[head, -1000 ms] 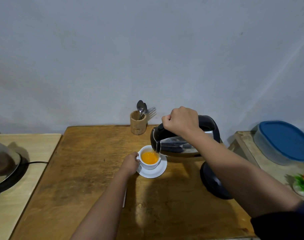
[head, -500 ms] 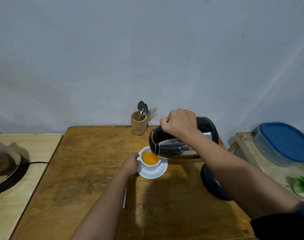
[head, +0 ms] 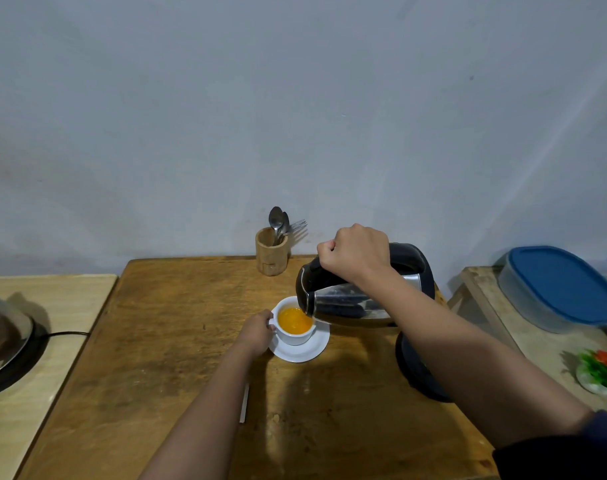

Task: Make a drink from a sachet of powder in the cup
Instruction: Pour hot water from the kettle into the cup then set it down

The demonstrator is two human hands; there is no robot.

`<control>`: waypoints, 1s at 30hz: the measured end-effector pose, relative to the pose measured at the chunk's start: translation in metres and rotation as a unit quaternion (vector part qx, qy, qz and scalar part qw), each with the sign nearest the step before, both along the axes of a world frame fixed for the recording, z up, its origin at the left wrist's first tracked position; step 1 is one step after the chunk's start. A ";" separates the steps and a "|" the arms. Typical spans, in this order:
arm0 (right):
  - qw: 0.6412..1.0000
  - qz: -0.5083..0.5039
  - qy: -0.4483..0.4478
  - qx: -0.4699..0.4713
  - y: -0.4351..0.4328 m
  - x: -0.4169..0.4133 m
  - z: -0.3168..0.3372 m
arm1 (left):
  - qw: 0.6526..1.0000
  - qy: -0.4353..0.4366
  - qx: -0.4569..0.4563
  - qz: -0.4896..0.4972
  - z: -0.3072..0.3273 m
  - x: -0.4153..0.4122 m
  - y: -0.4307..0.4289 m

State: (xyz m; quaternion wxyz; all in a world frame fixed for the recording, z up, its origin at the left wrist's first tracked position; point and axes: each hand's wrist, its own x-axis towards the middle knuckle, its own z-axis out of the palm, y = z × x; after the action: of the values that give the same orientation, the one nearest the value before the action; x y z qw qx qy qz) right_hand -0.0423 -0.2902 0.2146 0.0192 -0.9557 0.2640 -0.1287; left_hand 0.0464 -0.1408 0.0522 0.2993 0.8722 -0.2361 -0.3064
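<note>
A white cup (head: 292, 336) holding orange liquid stands on a white saucer (head: 307, 353) in the middle of the wooden table (head: 163, 341). My left hand (head: 257, 332) grips the cup's handle from the left. My right hand (head: 355, 252) is closed on the black handle of a steel kettle (head: 350, 301), which is tipped with its spout over the cup's right rim. A thin white strip (head: 244, 403), perhaps the sachet, lies partly hidden beside my left forearm.
The kettle's black base (head: 416, 372) sits right of the saucer. A wooden holder with spoons and a fork (head: 271, 251) stands at the back. A cooker (head: 4, 341) is on the left table; a blue-lidded container (head: 561, 289) and small plant (head: 599, 370) on the right.
The kettle has stayed tipped over the cup and shifted slightly left. The orange liquid in the cup looks a little higher. My left hand keeps its hold on the handle.
</note>
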 end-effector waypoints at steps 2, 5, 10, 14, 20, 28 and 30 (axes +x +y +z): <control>1.000 -0.002 0.003 -0.001 0.000 -0.001 0.000 | 1.000 0.005 0.000 0.000 0.000 0.000 0.001; 1.000 -0.005 0.005 -0.003 0.000 -0.003 0.000 | 1.000 0.005 0.002 0.000 0.000 -0.001 0.001; 1.000 -0.011 0.005 -0.005 0.001 -0.002 0.004 | 1.000 0.012 0.002 0.003 0.002 -0.001 0.000; 1.000 -0.012 0.005 -0.011 0.002 0.000 0.007 | 1.000 0.011 -0.004 0.002 0.002 -0.001 0.001; 1.000 -0.014 0.000 -0.008 0.004 0.002 0.011 | 1.000 0.006 -0.012 -0.006 0.001 0.000 0.001; 1.000 -0.018 0.003 -0.006 0.008 0.004 0.006 | 1.000 0.004 -0.016 -0.009 -0.001 0.001 0.002; 1.000 -0.014 0.005 -0.006 0.010 0.005 0.004 | 1.000 0.005 -0.019 -0.011 -0.001 0.001 0.003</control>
State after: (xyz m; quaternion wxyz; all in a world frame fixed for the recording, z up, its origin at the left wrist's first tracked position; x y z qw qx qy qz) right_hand -0.0373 -0.2805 0.2183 0.0102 -0.9528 0.2763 -0.1254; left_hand 0.0473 -0.1383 0.0515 0.3134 0.8623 -0.2494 -0.3099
